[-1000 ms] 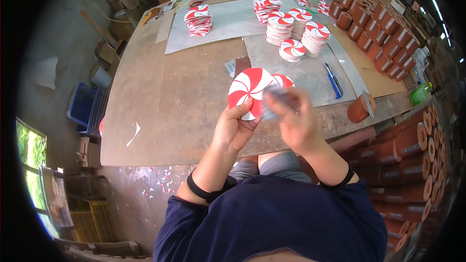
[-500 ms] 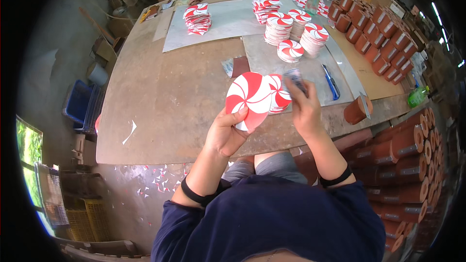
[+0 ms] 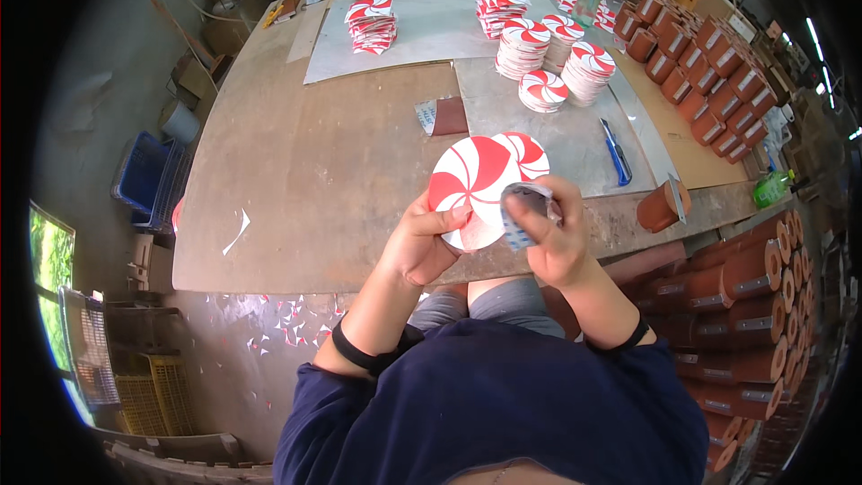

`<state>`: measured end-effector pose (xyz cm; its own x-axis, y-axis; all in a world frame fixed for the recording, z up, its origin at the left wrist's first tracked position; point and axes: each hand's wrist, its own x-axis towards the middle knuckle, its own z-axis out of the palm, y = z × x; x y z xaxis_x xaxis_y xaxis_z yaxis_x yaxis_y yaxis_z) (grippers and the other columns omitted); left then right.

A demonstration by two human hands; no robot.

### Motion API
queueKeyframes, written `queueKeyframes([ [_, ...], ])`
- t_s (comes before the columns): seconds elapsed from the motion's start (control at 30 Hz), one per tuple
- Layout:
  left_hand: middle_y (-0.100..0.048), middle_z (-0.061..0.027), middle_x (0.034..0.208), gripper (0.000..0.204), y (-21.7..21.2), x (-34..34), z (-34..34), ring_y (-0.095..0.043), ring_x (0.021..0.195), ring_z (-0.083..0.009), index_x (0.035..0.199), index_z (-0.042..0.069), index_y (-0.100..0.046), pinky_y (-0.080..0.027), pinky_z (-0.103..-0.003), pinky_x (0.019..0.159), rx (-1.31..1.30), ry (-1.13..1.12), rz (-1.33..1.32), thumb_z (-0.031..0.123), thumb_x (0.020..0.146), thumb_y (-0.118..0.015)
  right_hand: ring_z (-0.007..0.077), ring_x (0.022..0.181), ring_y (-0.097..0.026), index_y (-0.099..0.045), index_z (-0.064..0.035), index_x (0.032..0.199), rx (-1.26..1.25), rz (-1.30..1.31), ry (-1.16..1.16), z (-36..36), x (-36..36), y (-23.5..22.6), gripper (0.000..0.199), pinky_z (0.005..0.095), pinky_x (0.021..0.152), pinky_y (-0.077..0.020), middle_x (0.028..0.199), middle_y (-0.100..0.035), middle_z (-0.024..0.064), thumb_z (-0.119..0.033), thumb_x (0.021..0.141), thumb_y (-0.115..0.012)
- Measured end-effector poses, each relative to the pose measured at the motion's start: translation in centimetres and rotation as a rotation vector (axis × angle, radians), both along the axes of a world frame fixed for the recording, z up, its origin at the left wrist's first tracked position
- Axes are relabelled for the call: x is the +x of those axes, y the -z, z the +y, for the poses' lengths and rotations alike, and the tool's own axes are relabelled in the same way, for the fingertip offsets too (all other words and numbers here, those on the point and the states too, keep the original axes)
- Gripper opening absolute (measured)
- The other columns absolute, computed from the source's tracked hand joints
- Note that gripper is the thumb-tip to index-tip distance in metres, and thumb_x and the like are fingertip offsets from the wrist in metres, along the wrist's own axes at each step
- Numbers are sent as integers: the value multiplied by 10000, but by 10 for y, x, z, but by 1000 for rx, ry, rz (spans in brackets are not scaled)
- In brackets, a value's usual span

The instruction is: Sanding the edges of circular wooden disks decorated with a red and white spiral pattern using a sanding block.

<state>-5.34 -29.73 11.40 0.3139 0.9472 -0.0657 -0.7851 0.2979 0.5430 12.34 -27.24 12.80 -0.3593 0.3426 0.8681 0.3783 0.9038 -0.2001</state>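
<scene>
A round red-and-white swirl disc [image 3: 465,181] is gripped by its lower edge in my left hand [image 3: 422,242], thumb on its face. My right hand [image 3: 561,242] pinches a folded piece of sandpaper [image 3: 518,235], dark on one side with a pale printed backing, at the disc's right edge; whether it touches is hard to tell. Another swirl disc [image 3: 532,153] shows partly behind the held one, on the table. A second sandpaper piece [image 3: 449,117] lies flat beyond the discs.
Stacks of swirl discs [image 3: 593,76] stand at the back right, and another stack [image 3: 370,25] at the back left. A blue utility knife [image 3: 616,153] lies to the right. Brown cylinders [image 3: 709,72] are piled beyond it; one cylinder [image 3: 660,208] sits near the table's edge.
My right hand has brought the sandpaper down and left to the held disc's right edge. My left hand keeps its hold on the disc. The whole view has shifted slightly.
</scene>
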Motion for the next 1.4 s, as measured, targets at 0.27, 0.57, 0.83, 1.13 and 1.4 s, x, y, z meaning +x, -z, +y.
queueKeyframes([
  [0.27, -505, -122, 1097, 539, 0, -6, 5, -507, 1001, -232, 1171, -29, -370, -421, -362, 850, 17, -13, 62, 2, 691, -614, 278, 788, -522, -573, -103, 1051, -129, 86, 83, 0, 5, -3, 500, 311, 640, -430, 953, -480, 137, 101, 600, -509],
  [0.57, -493, -134, 1111, 588, -2, -7, -1, -488, 1029, -235, 1179, -33, -362, -390, -360, 884, 98, -25, 94, 8, 663, -639, 278, 757, -530, -574, -80, 1036, -156, 85, -79, -2, 8, -14, 448, 292, 625, -435, 924, -479, 128, 87, 625, -514],
  [0.83, -502, -136, 1096, 569, 3, -9, 6, -496, 1015, -234, 1168, -46, -368, -398, -357, 875, 106, -11, 107, 14, 668, -633, 290, 780, -527, -569, -82, 1045, -254, 55, 7, 19, 17, 9, 474, 315, 664, -442, 938, -471, 146, 97, 612, -500],
  [1.13, -506, -139, 1086, 585, 4, -10, -1, -523, 977, -230, 1168, -45, -359, -422, -348, 852, 97, 122, -14, 4, 652, -630, 258, 832, -523, -556, -64, 1071, -265, 55, 26, 17, 21, -2, 498, 301, 717, -435, 981, -449, 148, 134, 624, -464],
  [1.4, -523, -137, 1063, 582, 1, -14, -5, -526, 973, -229, 1156, -50, -380, -423, -347, 850, 126, 109, 80, 2, 638, -640, 267, 776, -528, -558, -120, 1076, -179, -124, -10, 16, 21, -5, 483, 311, 644, -452, 904, -490, 126, 71, 633, -533],
])
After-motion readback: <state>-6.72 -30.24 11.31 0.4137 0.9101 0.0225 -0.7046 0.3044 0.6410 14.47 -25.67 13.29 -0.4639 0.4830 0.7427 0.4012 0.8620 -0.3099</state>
